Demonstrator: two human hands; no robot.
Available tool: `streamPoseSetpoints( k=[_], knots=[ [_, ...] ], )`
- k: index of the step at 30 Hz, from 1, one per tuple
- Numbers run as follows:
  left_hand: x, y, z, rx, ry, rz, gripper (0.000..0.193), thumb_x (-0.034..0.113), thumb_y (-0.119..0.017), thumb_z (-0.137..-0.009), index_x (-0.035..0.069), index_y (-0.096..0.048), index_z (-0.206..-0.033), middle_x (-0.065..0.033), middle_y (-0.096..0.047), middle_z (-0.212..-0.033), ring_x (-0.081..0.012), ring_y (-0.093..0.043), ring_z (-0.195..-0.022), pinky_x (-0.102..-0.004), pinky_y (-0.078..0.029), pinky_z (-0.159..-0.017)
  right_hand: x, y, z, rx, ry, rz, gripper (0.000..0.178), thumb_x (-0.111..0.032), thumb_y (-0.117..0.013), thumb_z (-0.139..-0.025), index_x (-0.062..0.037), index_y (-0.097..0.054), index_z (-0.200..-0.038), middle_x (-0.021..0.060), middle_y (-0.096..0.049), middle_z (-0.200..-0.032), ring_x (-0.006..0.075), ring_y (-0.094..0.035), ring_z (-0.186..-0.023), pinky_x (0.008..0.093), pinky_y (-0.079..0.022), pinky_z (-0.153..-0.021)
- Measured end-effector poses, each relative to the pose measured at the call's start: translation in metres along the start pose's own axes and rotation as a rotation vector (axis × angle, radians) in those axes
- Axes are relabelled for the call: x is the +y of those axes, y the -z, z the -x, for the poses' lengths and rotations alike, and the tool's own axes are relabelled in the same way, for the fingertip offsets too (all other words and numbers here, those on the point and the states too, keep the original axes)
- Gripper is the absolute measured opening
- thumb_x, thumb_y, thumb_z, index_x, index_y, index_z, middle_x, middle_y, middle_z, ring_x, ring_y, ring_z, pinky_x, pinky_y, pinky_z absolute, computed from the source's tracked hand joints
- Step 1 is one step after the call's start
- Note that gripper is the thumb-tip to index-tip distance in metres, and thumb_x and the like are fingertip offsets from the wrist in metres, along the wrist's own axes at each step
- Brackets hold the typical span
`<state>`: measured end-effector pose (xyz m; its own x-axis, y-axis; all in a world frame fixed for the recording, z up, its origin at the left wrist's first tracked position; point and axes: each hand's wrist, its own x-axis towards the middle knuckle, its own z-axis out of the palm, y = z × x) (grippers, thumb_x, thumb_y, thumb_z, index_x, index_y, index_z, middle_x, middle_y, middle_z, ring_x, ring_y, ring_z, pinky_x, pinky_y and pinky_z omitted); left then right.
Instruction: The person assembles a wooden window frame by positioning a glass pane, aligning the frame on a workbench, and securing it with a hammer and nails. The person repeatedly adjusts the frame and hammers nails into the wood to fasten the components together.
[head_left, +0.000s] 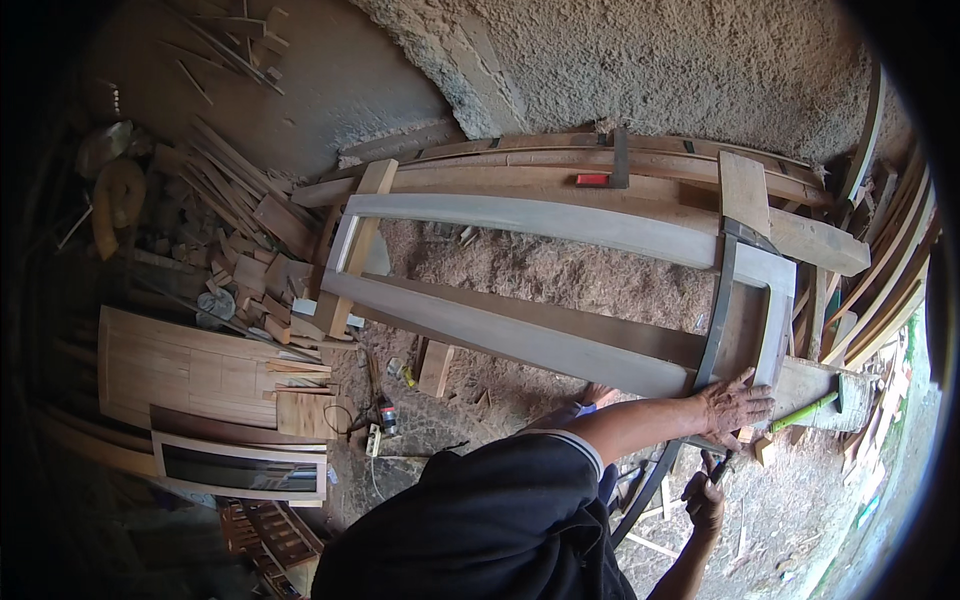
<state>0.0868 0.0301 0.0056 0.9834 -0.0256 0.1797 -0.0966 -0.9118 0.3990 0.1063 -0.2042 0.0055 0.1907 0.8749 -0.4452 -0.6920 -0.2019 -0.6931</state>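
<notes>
A long wooden frame (520, 215) lies across wooden supports in front of me. A dark metal bar clamp (719, 310) runs across its right end, and its bar extends past the near edge. My left hand (738, 405) rests with fingers outstretched on the near right corner of the frame, beside the bar. Below it, my right hand (705, 502) is closed round a dark handle (720, 466) at the near end of the clamp. How that handle joins the clamp is partly hidden. A hammer with a green handle (803, 413) lies to the right of my left hand.
Wooden beams (460, 180) lie along the rough wall, with a black and red L-shaped tool (620, 160) on them. Offcuts (250, 270) are heaped at left, near a wooden panel (190, 370) and a small glazed frame (240, 468). Shavings cover the floor. Long boards (890, 290) lean at right.
</notes>
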Motion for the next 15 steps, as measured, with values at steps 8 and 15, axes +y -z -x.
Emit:
streamPoseSetpoints(
  k=[8,15],
  knots=[
    [0.002,0.001,0.001,0.038,-0.002,-0.061,0.105,0.079,-0.057,-0.077,0.007,-0.041,-0.152,-0.0077,-0.036,-0.16,-0.0279,-0.024,-0.152,-0.0627,-0.008,-0.122,-0.008,-0.018,0.007,0.301,-0.095,0.12,0.074,-0.017,-0.068,-0.092,-0.0093,-0.031,-0.156,-0.0062,-0.036,-0.054,0.0046,-0.035,-0.04,0.0231,-0.027,-0.034],
    [0.002,0.004,-0.002,-0.051,0.004,-0.013,0.107,0.08,-0.056,-0.078,0.007,-0.037,-0.154,-0.0078,-0.033,-0.162,-0.0278,-0.021,-0.153,-0.0629,-0.007,-0.123,0.026,-0.021,-0.013,0.965,0.354,1.063,0.055,-0.012,-0.069,-0.091,-0.007,-0.049,-0.142,0.0047,-0.06,-0.071,0.0198,-0.059,-0.061,0.0381,-0.049,-0.059]
  ],
)
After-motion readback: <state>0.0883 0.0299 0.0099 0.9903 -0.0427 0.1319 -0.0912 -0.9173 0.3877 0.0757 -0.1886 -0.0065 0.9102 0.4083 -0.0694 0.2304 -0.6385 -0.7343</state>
